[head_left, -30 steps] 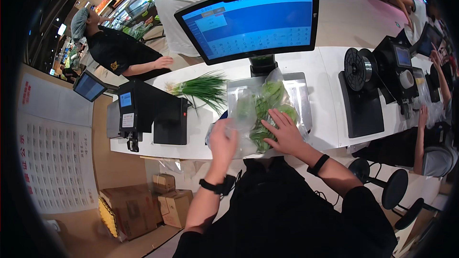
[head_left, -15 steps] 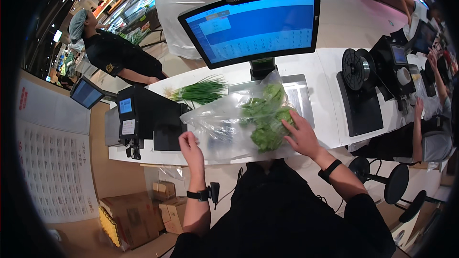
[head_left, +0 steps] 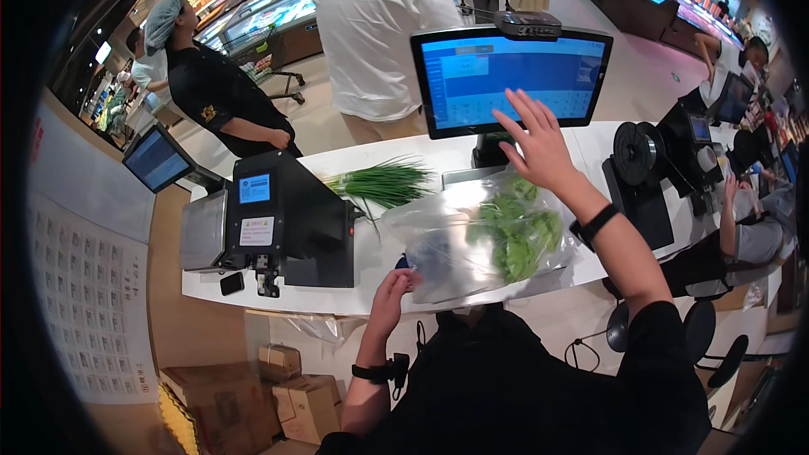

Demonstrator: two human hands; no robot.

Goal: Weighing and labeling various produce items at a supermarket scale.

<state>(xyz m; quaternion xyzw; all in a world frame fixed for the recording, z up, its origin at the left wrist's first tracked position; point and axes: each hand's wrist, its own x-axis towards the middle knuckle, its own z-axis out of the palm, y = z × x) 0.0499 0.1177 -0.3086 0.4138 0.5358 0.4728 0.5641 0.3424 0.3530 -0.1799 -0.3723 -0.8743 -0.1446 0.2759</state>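
Note:
My right hand [head_left: 538,141] is raised before the touchscreen monitor [head_left: 548,72], fingers spread; I cannot tell if they touch it. Below it, a clear plastic bag [head_left: 447,244] of leafy greens [head_left: 518,248] lies on the weighing scale [head_left: 459,179], covering much of it. My left hand [head_left: 394,293] is curled at the bag's lower-left edge, fingers closed on the plastic. A bunch of scallions [head_left: 388,184] lies on the white counter [head_left: 371,289] behind the bag's left side.
Black label machines [head_left: 299,227] [head_left: 640,152] flank me. A phone [head_left: 232,284] rests near the counter edge. A worker in a hairnet [head_left: 206,88] and a person in white [head_left: 371,34] stand beyond the counter. Co-workers [head_left: 750,236] are at the right. Cardboard boxes [head_left: 219,404] sit below left.
My right hand has left the greens and risen to the screen. My left hand has shifted rightward along with the bag's edge. The view has tilted up, showing more of the shop.

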